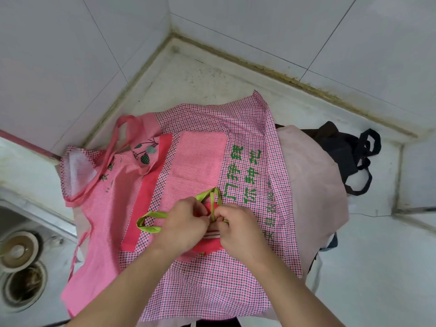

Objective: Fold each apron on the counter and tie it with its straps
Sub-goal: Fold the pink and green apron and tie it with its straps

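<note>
Both hands, left hand (182, 223) and right hand (238, 226), fingers pinching green straps (151, 221) over small folded red apron (208, 243), atop spread checked pink aprons (212, 291) on bench (368, 267).

Most of the small folded red apron (207, 244) is covered by both hands, and the knot in its green straps (151, 222) cannot be made out. The pale pink apron (313, 185) and dark apron (339, 147) are largely buried. The sink (21, 256) is cut off at the left edge.
</note>
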A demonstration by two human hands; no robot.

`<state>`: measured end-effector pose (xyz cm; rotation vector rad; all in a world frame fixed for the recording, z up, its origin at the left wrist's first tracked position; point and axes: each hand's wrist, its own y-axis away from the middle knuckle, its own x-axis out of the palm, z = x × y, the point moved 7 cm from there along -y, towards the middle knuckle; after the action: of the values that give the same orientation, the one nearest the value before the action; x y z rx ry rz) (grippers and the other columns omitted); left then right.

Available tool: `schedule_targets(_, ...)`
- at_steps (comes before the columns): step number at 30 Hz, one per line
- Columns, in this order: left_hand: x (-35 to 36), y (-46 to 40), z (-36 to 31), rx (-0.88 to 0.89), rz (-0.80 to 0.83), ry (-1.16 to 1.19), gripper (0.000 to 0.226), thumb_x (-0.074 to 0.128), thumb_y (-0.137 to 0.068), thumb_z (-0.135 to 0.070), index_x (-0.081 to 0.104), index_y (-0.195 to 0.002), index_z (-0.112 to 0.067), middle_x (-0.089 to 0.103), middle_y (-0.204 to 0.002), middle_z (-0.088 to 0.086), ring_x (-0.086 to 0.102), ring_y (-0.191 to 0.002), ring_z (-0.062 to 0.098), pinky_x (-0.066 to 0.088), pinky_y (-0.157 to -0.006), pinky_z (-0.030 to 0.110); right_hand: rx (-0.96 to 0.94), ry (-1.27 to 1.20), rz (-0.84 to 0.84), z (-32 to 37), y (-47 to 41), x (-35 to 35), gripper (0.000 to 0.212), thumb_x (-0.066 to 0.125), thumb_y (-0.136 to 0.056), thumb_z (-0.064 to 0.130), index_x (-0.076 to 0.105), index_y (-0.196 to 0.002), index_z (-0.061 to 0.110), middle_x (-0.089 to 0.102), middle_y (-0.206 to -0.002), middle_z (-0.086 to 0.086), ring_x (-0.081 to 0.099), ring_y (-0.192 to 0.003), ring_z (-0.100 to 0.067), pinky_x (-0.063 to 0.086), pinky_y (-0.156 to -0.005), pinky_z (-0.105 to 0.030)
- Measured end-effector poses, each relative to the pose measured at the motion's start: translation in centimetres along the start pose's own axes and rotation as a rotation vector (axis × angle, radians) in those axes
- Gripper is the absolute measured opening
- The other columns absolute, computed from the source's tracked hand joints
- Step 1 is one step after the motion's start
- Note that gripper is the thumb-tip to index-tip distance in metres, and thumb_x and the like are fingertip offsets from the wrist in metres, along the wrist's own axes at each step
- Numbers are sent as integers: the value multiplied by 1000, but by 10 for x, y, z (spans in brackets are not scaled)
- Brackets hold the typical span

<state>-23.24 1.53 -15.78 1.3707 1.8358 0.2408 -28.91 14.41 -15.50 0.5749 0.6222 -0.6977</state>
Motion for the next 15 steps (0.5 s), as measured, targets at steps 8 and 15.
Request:
schedule_targets(8, 3, -2, 2, 71, -105, 41, 22, 60, -81, 2, 62, -82, -20, 56, -96, -5, 57, -82, 8, 42, -65, 14, -78, 56, 7, -2, 4, 7, 12, 64, -93, 10, 62, -86, 19, 55, -94, 14, 54, -93, -8, 52, -83, -32)
schedule_targets(15, -2, -4, 11, -52, -204, 105, 22, 60, -79, -1, 66, -66, -17, 66, -78, -3, 60, -72, 10, 41, -60, 20, -108, 72, 60, 4, 3, 15, 18, 62, -95, 4, 52, -84, 15, 51, -96, 9, 49, -93, -10, 48, -85, -31)
